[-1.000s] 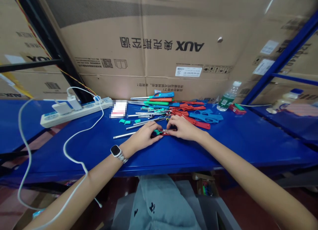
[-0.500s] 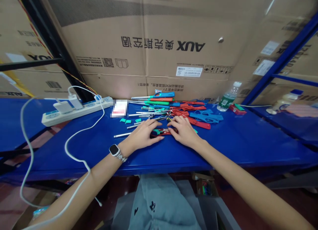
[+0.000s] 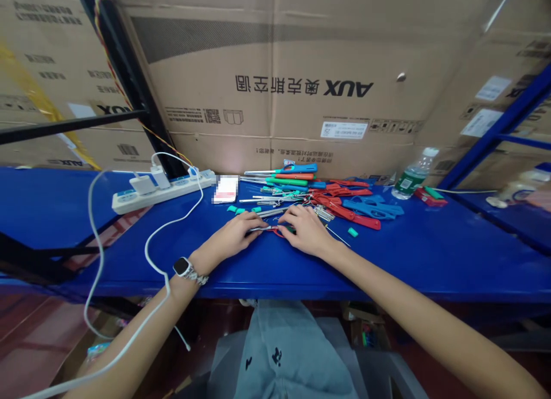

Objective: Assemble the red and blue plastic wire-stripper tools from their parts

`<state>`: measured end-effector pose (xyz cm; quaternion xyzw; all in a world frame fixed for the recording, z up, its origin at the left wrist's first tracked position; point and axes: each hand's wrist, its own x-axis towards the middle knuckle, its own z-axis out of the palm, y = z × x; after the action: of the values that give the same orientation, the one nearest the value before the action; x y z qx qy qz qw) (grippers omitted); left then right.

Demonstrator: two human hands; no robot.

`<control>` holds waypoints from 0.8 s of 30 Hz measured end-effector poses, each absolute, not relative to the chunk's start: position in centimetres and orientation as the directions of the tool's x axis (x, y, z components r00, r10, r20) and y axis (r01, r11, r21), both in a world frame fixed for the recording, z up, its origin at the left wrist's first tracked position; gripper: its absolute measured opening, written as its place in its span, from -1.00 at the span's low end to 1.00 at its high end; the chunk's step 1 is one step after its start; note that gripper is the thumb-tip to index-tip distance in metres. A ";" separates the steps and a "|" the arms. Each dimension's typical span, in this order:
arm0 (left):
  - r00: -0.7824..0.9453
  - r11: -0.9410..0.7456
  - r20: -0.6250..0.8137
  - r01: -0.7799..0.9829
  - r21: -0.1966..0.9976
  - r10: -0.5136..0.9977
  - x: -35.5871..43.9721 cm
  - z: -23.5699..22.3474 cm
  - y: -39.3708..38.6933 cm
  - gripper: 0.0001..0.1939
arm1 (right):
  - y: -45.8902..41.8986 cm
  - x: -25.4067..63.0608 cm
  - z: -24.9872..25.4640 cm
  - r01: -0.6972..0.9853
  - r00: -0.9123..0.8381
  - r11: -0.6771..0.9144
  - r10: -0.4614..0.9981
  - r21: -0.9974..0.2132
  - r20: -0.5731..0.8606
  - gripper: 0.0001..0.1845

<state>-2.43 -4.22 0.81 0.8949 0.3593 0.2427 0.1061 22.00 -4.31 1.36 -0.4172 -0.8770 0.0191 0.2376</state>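
Note:
My left hand (image 3: 235, 236) and my right hand (image 3: 305, 229) rest close together on the blue shelf (image 3: 387, 261). Between them they pinch a thin metal rod (image 3: 260, 228) joined to a small red and green plastic piece (image 3: 282, 231). The left fingers close on the rod's left part, the right fingers cover the plastic end. A watch (image 3: 183, 267) sits on my left wrist. Just behind the hands lies a heap of red, blue and green plastic handles (image 3: 353, 206) with several metal rods (image 3: 258, 200).
A white power strip (image 3: 161, 192) with plugged chargers lies back left; its white cable (image 3: 148, 247) loops over the shelf edge and my left arm. A water bottle (image 3: 413, 178) stands back right. Large cardboard boxes (image 3: 301, 72) wall the back. Small green caps (image 3: 235, 209) lie loose.
The view has shifted so everything sits further right and lower. My hands moved closer together over the piece, and the rod now shows between them. A green cap shows right of my right hand.

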 end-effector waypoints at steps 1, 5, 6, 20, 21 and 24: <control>0.623 -0.724 0.369 0.579 0.376 0.690 -2.5 0.7 -4.2 -0.72 | -4.2 21.7 1.2 0.719 -0.548 0.656 0.738 -0.230 0.394 -0.84; 0.627 -0.727 0.370 0.564 0.392 0.686 -2.7 0.6 -4.3 -0.72 | -4.2 21.4 0.7 0.702 -0.576 0.670 0.733 -0.241 0.363 -0.83; 0.628 -0.729 0.371 0.562 0.391 0.684 -2.7 0.6 -4.3 -0.72 | -4.2 21.5 0.6 0.700 -0.577 0.670 0.735 -0.246 0.356 -0.83; 0.622 -0.742 0.404 0.560 0.370 0.671 -2.5 -0.1 -4.0 -0.70 | -4.1 21.5 0.2 0.682 -0.580 0.672 0.737 -0.289 0.347 -0.82; 0.623 -0.745 0.408 0.557 0.367 0.667 -2.5 -0.1 -4.0 -0.70 | -4.1 21.5 0.2 0.681 -0.580 0.672 0.738 -0.291 0.346 -0.82; 0.627 -0.751 0.413 0.549 0.366 0.660 -2.5 -0.2 -4.0 -0.71 | -4.1 21.5 0.1 0.681 -0.576 0.671 0.738 -0.294 0.351 -0.82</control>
<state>-2.51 -4.01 -0.18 0.8962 0.3375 0.2691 0.1030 21.49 -4.06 0.12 -0.4005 -0.8855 0.0633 0.2268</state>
